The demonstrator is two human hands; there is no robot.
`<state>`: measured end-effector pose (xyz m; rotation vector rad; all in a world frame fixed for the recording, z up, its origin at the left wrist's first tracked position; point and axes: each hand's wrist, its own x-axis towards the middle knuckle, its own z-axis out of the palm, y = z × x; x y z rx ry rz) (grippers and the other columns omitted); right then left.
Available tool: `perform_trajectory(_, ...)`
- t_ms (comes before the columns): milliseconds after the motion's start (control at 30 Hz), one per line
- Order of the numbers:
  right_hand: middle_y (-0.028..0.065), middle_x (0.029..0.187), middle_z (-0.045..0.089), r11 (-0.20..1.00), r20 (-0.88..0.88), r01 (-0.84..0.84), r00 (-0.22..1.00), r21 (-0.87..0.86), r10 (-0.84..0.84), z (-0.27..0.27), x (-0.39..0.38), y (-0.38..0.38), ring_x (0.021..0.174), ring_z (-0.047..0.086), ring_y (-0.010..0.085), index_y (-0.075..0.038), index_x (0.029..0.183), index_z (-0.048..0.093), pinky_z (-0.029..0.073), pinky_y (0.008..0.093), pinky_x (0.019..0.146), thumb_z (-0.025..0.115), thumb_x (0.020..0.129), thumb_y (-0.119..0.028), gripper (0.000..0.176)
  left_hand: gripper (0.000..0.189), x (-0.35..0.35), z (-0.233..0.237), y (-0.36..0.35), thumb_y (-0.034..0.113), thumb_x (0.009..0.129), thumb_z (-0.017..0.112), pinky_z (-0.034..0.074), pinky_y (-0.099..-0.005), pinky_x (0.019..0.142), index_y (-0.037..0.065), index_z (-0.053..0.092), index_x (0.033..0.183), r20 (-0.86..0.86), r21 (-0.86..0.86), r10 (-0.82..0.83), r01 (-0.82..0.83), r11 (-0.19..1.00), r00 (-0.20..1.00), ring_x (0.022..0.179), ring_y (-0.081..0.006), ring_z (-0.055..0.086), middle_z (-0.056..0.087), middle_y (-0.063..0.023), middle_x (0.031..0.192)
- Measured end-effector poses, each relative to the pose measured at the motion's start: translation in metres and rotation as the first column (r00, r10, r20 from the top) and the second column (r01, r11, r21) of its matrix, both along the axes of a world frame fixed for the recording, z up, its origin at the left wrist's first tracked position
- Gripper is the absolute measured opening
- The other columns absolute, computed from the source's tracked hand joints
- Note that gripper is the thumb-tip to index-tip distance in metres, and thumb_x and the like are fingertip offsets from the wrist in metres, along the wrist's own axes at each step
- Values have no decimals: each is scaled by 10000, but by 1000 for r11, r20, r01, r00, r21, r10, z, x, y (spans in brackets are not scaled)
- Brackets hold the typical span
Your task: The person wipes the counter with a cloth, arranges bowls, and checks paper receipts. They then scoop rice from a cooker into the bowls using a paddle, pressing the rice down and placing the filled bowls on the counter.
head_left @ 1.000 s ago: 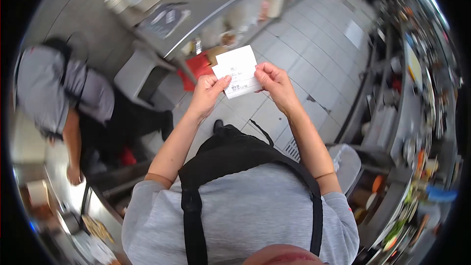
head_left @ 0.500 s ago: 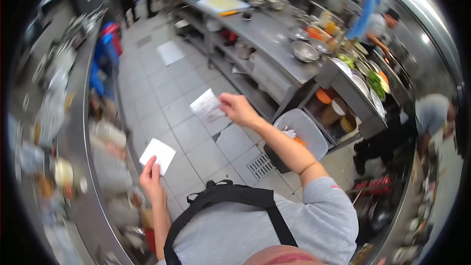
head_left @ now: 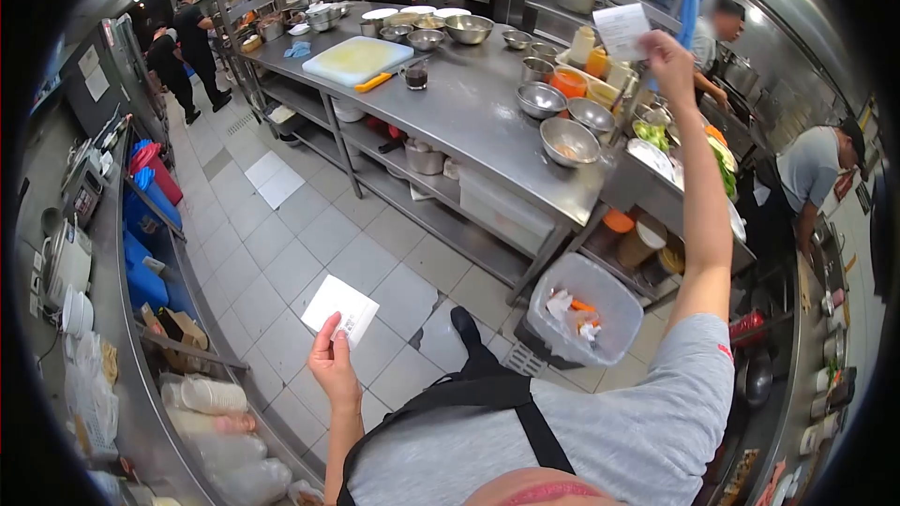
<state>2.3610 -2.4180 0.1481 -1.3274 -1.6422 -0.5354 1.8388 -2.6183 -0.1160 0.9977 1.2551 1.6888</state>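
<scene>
My left hand [head_left: 335, 365] pinches a small white paper slip [head_left: 342, 307] between thumb and fingers, held low above the tiled floor. Some faint print shows near its lower right corner. Up at the right, my right hand [head_left: 669, 66] is raised on an outstretched arm, gripping a second printed slip [head_left: 620, 30] by its right edge. In this view that slip overlaps the shelf and the squeeze bottles [head_left: 583, 43] behind it.
A steel table [head_left: 469, 122] carries a cutting board [head_left: 356, 60], a yellow-handled knife [head_left: 374, 82] and several metal bowls [head_left: 569, 142]. A waste bin [head_left: 609, 342] stands at its near end. Co-workers [head_left: 814, 169] work at right; others [head_left: 192, 37] stand far left. A left counter [head_left: 122, 253] runs alongside.
My right hand has gone up and to the right with its slip. My left hand, still holding its slip, sits slightly further right. The view has turned, and a foot now shows forward.
</scene>
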Motion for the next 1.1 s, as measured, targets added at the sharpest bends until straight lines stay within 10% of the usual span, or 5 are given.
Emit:
perform_trajectory(667,188,899,638,741,-249,556,831,375,-498,194,112,400,869,613,327,-95,981,661,472,402,754,488,700,-44,334,204,-1,-1,322,2,843,492,431,-236,732,-14,595,1018,-69,-136,319,-326,936,945,820,-124,554,604,-82,934)
perform_trajectory(733,88,733,547,625,-80,406,873,667,-481,210,137,434,645,507,166,50,880,560,430,283,585,480,884,-77,151,216,-14,1,336,-2,839,487,429,-232,726,-15,594,1025,-171,-128,335,-358,925,927,816,-122,550,602,-79,935)
perform_trajectory(800,93,856,669,383,-295,733,610,562,-735,224,156,442,814,628,267,-116,975,669,463,354,740,559,750,-204,265,232,-30,-1,361,-12,830,482,428,-233,730,-16,591,1035,-253,-115,342,-379,918,905,821,-122,548,600,-79,941)
perform_trajectory(867,166,833,646,156,-382,635,623,756,-682,213,133,433,846,571,339,-44,923,653,422,395,799,541,715,-206,286,256,-54,-4,378,-28,817,476,429,-237,744,-16,588,1047,-328,-114,336,-391,913,883,836,-124,547,598,-81,954)
perform_trajectory(1100,136,982,423,184,-257,238,962,954,88,124,-93,398,881,459,222,32,1024,430,389,332,804,471,701,45,326,360,-176,-20,484,-107,775,420,420,-272,827,-11,542,1100,-332,6,315,-332,943,889,919,-159,543,557,-116,1035)
